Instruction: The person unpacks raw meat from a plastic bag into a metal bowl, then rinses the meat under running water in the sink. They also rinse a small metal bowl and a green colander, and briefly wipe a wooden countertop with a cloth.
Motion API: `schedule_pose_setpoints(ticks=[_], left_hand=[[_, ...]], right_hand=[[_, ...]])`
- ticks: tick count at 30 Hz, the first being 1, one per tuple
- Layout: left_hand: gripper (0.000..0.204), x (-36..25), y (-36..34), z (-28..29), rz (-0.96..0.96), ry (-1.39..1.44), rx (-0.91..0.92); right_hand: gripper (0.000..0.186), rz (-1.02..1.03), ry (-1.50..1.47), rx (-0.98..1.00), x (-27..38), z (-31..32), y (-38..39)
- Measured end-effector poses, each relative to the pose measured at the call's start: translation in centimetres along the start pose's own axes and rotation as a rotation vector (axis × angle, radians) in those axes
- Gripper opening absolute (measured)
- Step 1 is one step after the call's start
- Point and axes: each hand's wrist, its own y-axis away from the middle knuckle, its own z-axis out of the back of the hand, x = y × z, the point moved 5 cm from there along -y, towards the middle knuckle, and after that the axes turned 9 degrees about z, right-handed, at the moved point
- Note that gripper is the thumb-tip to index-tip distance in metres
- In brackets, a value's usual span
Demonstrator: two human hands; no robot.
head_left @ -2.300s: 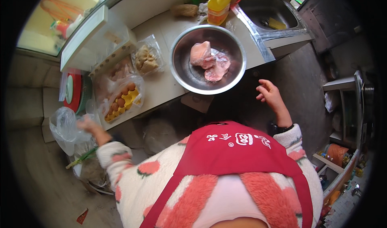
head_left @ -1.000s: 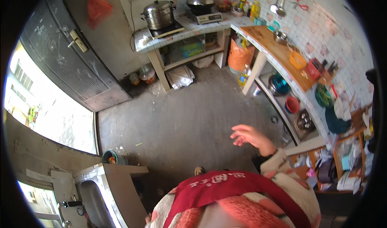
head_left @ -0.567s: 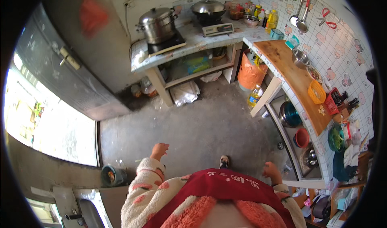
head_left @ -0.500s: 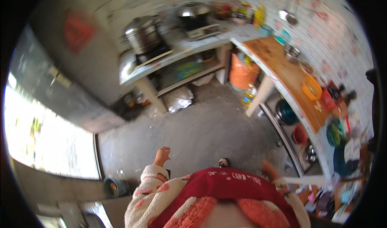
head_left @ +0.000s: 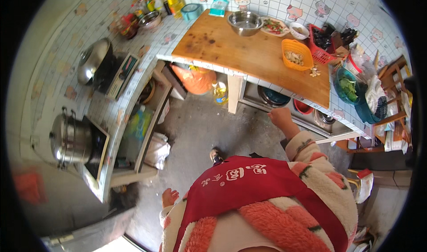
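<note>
My left hand (head_left: 170, 197) hangs low over the floor beside my apron, fingers apart and holding nothing. My right hand (head_left: 281, 117) is raised in front of the counter's lower shelf, its fingers curled in and no object showing in it. Both hands are apart from the furniture. Beyond the right hand is a wooden board (head_left: 249, 56) on the tiled counter. On it stand a steel bowl (head_left: 245, 23), a plate of cut red and green food (head_left: 274, 27), a small white bowl (head_left: 299, 30) and an orange basket (head_left: 297, 47) with pale pieces inside.
At left, a steamer pot (head_left: 71, 140) and a lidded wok (head_left: 94, 61) sit on cooktops. An orange bag (head_left: 193, 79) and an oil bottle (head_left: 219, 93) stand under the counter. A red basket (head_left: 321, 56), a teal basin of greens (head_left: 344, 86) and a wooden chair (head_left: 393, 103) are at right.
My view has turned right, bringing the wooden board to the front and the stoves to the left. My right hand has risen forward; my left hand is now lower in view.
</note>
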Motion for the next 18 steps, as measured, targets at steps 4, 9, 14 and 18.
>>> schedule_pose_setpoints(ticks=[4,9,14,18], left_hand=[[0.020,-14.2,0.3,-14.4,-0.478,-0.394,0.334],[0.036,-21.3,8.3,-36.4,-0.630,-0.639,0.348],[0.037,-19.2,17.1,-54.5,-0.617,-0.816,0.659],[0.033,-14.9,21.6,-66.2,-0.490,-0.927,0.819]], right_hand=[[0.021,-0.134,-0.408,-0.155,-2.7,0.1,-2.1],[0.029,-0.224,-0.471,-0.408,-6.8,4.5,-2.5],[0.035,-0.344,-0.650,-0.751,-12.4,12.9,-3.5],[0.038,-0.337,-0.608,-0.890,-16.5,20.6,-5.0]])
